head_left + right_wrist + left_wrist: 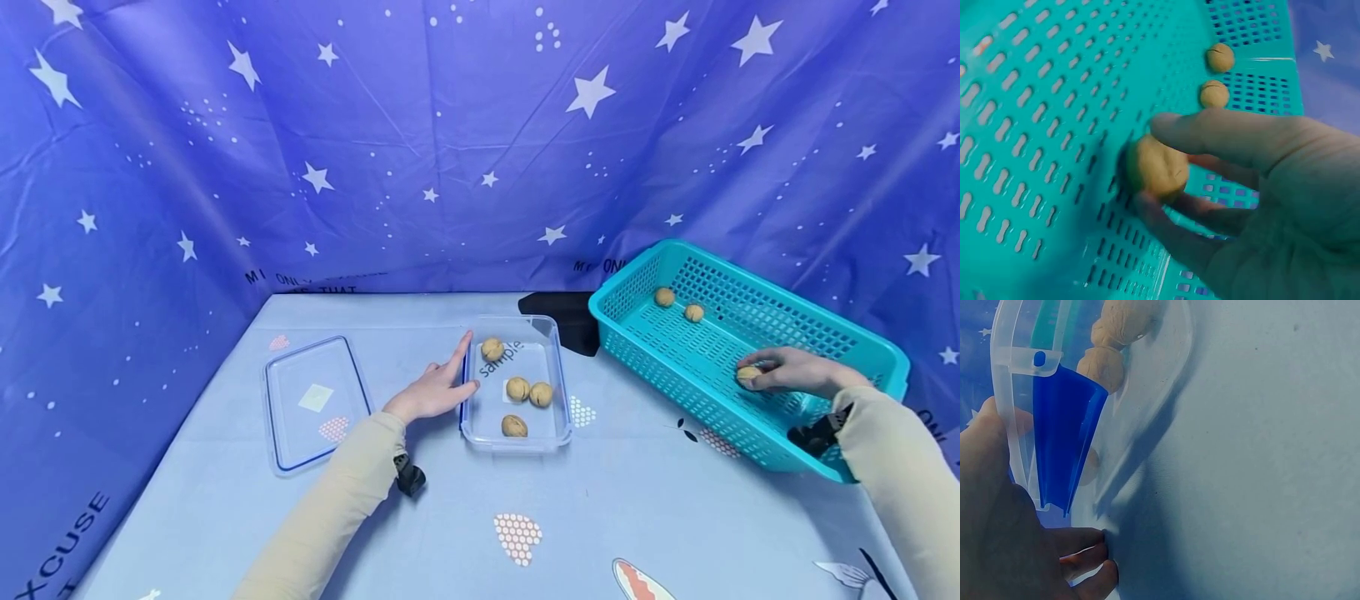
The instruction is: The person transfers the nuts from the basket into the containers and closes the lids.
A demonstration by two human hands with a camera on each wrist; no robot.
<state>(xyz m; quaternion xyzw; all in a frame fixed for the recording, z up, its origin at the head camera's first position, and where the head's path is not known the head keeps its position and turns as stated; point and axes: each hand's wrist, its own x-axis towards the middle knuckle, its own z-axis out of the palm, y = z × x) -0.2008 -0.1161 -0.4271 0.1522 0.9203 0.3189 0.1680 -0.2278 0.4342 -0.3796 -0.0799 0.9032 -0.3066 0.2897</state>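
In the head view my left hand point(432, 392) is at the left side of a clear plastic food container point(555, 417). Its forefinger stretches along the rim and the thumb reaches over it. The left wrist view shows the hand point(1004, 506) beside the container's blue locking flap point(1063, 437), other fingers bent below. Walnuts point(513, 426) lie spread inside the container. My right hand point(802, 369) reaches into a turquoise basket point(667, 400) and pinches a walnut point(1160, 167) between thumb and fingers, low over the perforated surface. Two more walnuts point(665, 297) lie at the basket's far end.
A clear lid point(288, 421) with a blue seal lies flat on the table left of my left hand. A black patch point(570, 321) shows between container and basket. A purple star-patterned curtain point(450, 150) closes off the back and sides of the patterned tablecloth point(585, 517).
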